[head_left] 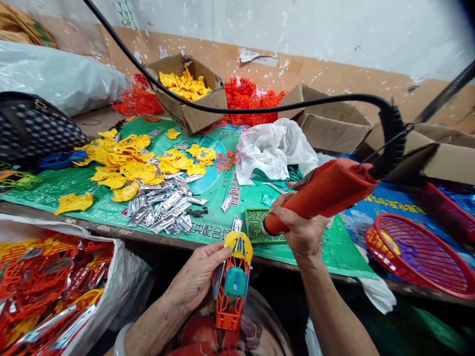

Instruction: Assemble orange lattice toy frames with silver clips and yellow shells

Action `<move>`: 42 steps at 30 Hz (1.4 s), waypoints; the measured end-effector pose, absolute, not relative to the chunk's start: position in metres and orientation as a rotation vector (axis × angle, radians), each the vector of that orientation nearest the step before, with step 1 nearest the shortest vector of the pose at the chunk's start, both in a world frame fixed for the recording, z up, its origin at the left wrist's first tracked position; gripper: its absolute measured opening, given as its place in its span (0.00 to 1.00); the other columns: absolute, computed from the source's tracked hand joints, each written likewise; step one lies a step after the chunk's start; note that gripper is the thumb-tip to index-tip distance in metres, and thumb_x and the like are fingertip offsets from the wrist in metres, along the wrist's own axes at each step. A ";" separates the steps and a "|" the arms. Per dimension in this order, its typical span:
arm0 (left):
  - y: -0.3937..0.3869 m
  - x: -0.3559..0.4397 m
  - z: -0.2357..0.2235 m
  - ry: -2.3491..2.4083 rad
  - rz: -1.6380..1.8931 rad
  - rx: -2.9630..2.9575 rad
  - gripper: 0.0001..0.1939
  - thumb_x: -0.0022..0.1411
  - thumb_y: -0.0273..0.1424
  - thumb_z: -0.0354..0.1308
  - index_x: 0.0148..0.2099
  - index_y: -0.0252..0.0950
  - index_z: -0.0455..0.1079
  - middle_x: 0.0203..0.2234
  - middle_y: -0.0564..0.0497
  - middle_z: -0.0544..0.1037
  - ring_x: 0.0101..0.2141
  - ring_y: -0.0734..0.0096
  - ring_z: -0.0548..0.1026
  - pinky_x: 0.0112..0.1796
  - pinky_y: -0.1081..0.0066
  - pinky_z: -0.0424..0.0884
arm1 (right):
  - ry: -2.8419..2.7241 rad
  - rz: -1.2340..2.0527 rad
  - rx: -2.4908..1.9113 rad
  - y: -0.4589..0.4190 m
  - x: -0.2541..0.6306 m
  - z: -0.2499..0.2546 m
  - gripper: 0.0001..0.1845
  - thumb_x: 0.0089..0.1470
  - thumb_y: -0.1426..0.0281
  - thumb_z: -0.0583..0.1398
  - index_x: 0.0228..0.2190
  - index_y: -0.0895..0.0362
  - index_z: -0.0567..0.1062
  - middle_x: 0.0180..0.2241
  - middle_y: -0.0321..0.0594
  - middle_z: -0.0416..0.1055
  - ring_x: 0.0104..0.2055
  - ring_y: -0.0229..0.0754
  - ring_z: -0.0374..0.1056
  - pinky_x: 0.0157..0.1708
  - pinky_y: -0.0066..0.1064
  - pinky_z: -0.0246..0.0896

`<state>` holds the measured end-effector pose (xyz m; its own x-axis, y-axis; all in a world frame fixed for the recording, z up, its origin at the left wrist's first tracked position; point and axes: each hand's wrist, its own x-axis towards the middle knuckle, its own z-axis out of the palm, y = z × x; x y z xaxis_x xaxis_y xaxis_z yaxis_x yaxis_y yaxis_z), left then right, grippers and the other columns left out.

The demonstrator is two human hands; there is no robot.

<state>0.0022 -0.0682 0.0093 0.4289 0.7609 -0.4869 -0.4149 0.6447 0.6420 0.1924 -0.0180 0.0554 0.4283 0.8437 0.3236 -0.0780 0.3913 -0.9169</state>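
Observation:
My left hand (202,272) is closed on a toy car body (234,287) with an orange frame, a yellow front piece and a teal block in its middle. Wrapped round a red electric screwdriver (322,195) is my right hand (302,227). The tool's tip points down left, over a small green perforated basket (256,239); what lies in the basket is partly hidden. A black cable runs from the tool's back end up across the view. Silver stickered strips (166,207) lie in a heap on the green sheet, with yellow shell pieces (126,158) behind them.
At the left front, a white sack (128,277) holds orange frames and other parts. A cardboard box (200,111) of yellow pieces stands at the back beside red frames (252,101). White plastic bags (272,146) lie mid-table. A red basket (441,267) sits at the right edge.

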 end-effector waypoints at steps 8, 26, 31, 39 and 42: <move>-0.069 0.002 0.003 0.859 0.799 0.470 0.15 0.59 0.35 0.64 0.44 0.28 0.78 0.37 0.40 0.83 0.32 0.65 0.80 0.34 0.70 0.76 | -0.862 0.703 -0.909 -0.020 0.192 0.078 0.12 0.35 0.76 0.67 0.25 0.56 0.71 0.21 0.30 0.70 0.22 0.38 0.66 0.26 0.35 0.64; -0.067 0.002 0.004 0.886 0.849 0.399 0.16 0.46 0.35 0.72 0.34 0.27 0.79 0.24 0.46 0.80 0.22 0.75 0.73 0.25 0.76 0.70 | -0.984 1.047 -0.607 -0.053 0.151 0.095 0.18 0.44 0.79 0.63 0.37 0.49 0.73 0.27 0.30 0.71 0.28 0.36 0.69 0.32 0.34 0.68; -0.068 0.005 0.006 0.904 0.841 0.384 0.18 0.45 0.36 0.73 0.34 0.27 0.79 0.24 0.46 0.80 0.21 0.75 0.73 0.25 0.76 0.69 | -0.959 1.052 -0.634 -0.053 0.152 0.097 0.18 0.42 0.79 0.63 0.36 0.50 0.73 0.26 0.29 0.71 0.27 0.36 0.68 0.31 0.33 0.67; -0.069 0.006 0.007 0.910 0.837 0.389 0.19 0.44 0.37 0.73 0.33 0.27 0.79 0.24 0.46 0.80 0.21 0.75 0.73 0.25 0.76 0.69 | -0.962 1.098 -0.636 -0.054 0.153 0.095 0.20 0.42 0.79 0.64 0.37 0.49 0.73 0.26 0.29 0.71 0.27 0.36 0.68 0.31 0.34 0.67; -0.069 0.007 0.009 0.950 0.834 0.385 0.19 0.43 0.37 0.74 0.33 0.27 0.79 0.24 0.46 0.81 0.21 0.75 0.73 0.24 0.76 0.69 | -0.961 1.109 -0.621 -0.053 0.153 0.094 0.19 0.43 0.80 0.64 0.37 0.49 0.73 0.26 0.29 0.71 0.28 0.36 0.68 0.32 0.33 0.68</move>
